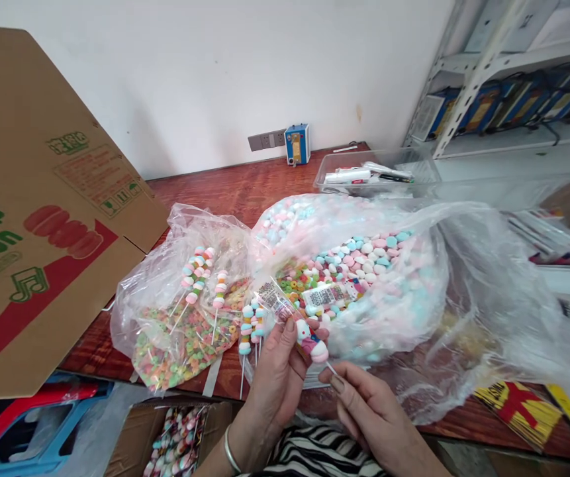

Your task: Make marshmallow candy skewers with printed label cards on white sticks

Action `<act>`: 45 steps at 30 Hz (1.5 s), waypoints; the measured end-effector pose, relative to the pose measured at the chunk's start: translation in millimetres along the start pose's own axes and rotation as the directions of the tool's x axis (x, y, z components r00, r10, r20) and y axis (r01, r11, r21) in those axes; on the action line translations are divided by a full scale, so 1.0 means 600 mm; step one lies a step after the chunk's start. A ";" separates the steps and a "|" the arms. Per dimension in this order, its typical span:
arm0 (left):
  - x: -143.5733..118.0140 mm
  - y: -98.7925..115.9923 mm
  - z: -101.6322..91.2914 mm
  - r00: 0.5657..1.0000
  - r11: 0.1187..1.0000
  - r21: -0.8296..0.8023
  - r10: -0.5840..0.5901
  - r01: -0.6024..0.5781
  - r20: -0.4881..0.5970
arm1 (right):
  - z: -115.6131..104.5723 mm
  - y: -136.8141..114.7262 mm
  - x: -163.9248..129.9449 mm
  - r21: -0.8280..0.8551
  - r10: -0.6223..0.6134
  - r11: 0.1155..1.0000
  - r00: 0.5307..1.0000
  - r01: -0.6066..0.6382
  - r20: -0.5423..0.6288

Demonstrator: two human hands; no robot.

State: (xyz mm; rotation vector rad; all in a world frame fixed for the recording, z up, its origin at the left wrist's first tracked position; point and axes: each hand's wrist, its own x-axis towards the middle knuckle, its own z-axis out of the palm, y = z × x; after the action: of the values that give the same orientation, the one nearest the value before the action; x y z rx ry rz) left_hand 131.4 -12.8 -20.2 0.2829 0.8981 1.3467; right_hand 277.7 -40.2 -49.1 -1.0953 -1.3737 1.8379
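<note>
My left hand is closed round a character-shaped marshmallow lollipop, and its printed clear wrapper sticks up past my thumb. The lollipop's thin white stick is pinched between thumb and finger of my right hand. Just behind my hands, another wrapped candy lies on a big clear bag of pastel marshmallows. Marshmallow skewers rest close to my left hand. More marshmallow skewers lie on a bag of coloured ring candies to the left.
A large printed cardboard box stands at the left. Below the table edge, an open carton holds many wrapped candies. Toward the wall are a clear plastic tray with pens and a blue device. Shelving rises at the right.
</note>
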 end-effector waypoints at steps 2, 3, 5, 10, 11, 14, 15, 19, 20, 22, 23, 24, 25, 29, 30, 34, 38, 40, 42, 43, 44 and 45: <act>0.002 -0.003 0.000 0.999 0.999 0.039 -0.013 0.012 0.038 | -0.001 -0.004 0.002 -0.070 -0.058 0.996 0.993 0.051 -0.102; 0.002 -0.005 -0.001 0.999 0.998 0.060 -0.017 0.014 0.046 | -0.002 -0.005 0.003 -0.123 -0.103 0.989 0.985 0.086 -0.138; 0.002 -0.009 -0.002 0.999 0.996 0.090 -0.023 0.019 0.045 | -0.006 -0.004 0.003 -0.272 -0.231 0.946 0.954 0.175 -0.189; 0.014 -0.009 -0.006 0.996 1.000 0.012 -0.022 0.021 0.089 | -0.009 0.007 0.003 -0.546 -0.505 0.763 0.847 0.347 -0.167; 0.019 -0.005 -0.006 0.996 0.999 -0.045 -0.003 0.008 0.093 | -0.010 0.007 0.002 -0.558 -0.522 0.744 0.841 0.368 -0.142; 0.035 0.011 0.001 0.998 0.970 -0.242 0.011 0.005 0.065 | -0.011 0.004 0.003 -0.574 -0.541 0.714 0.836 0.401 -0.087; 0.040 0.016 0.006 0.998 0.956 -0.292 0.003 0.014 0.060 | -0.012 0.003 0.004 -0.586 -0.548 0.701 0.833 0.407 -0.077; 0.054 0.028 0.032 0.999 0.933 -0.361 0.010 0.007 0.045 | -0.018 0.006 0.014 -0.742 -0.672 0.499 0.740 0.449 -0.004; 0.056 0.028 0.038 1.000 0.935 -0.354 0.005 0.006 0.030 | -0.020 0.008 0.017 -0.785 -0.711 0.420 0.703 0.455 0.027; 0.060 0.027 0.050 1.000 0.944 -0.330 -0.018 0.017 0.000 | -0.024 0.013 0.021 -0.839 -0.750 0.301 0.656 0.454 0.087; 0.060 0.026 0.054 1.000 0.949 -0.315 -0.028 0.021 -0.015 | -0.026 0.015 0.022 -0.849 -0.752 0.273 0.650 0.453 0.105; 0.060 0.025 0.058 0.999 0.954 -0.300 -0.032 0.022 -0.029 | -0.028 0.016 0.023 -0.852 -0.750 0.260 0.650 0.455 0.119; 0.059 0.023 0.062 0.999 0.959 -0.282 -0.029 0.016 -0.041 | -0.030 0.017 0.024 -0.851 -0.744 0.259 0.656 0.457 0.126; 0.050 0.010 0.076 0.999 0.980 -0.199 -0.006 -0.005 -0.053 | -0.037 0.019 0.026 -0.839 -0.730 0.287 0.672 0.463 0.121; 0.047 0.006 0.078 0.999 0.983 -0.185 -0.007 -0.003 -0.049 | -0.037 0.020 0.026 -0.841 -0.729 0.293 0.675 0.456 0.112; 0.040 -0.006 0.080 1.000 0.985 -0.175 -0.015 0.012 -0.016 | -0.037 0.023 0.027 -0.854 -0.730 0.318 0.681 0.412 0.056; 0.041 -0.005 0.075 0.999 0.983 -0.182 -0.034 0.034 0.006 | -0.033 0.022 0.024 -0.870 -0.756 0.356 0.652 0.342 -0.053; 0.041 -0.007 0.076 1.000 0.985 -0.174 -0.019 0.021 0.014 | -0.031 0.018 0.022 -0.878 -0.766 0.356 0.639 0.319 -0.078; 0.038 -0.013 0.079 0.999 0.987 -0.161 0.008 -0.003 0.032 | -0.028 0.013 0.021 -0.870 -0.757 0.379 0.647 0.317 -0.094; 0.036 -0.019 0.082 0.999 0.988 -0.155 0.027 -0.021 0.037 | -0.026 0.010 0.021 -0.859 -0.749 0.402 0.654 0.318 -0.108; 0.034 -0.026 0.085 0.998 0.988 -0.153 0.041 -0.035 0.041 | -0.024 0.008 0.022 -0.847 -0.743 0.426 0.657 0.320 -0.126; 0.031 -0.034 0.088 0.998 0.987 -0.156 0.044 -0.036 0.044 | -0.023 0.007 0.023 -0.836 -0.737 0.447 0.660 0.319 -0.143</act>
State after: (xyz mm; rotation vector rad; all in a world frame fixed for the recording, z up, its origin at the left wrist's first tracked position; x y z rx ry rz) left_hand 182.0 15.3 -6.7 0.2122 0.7473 1.4330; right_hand 283.0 -23.4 -58.2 -1.1587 -1.9098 0.3683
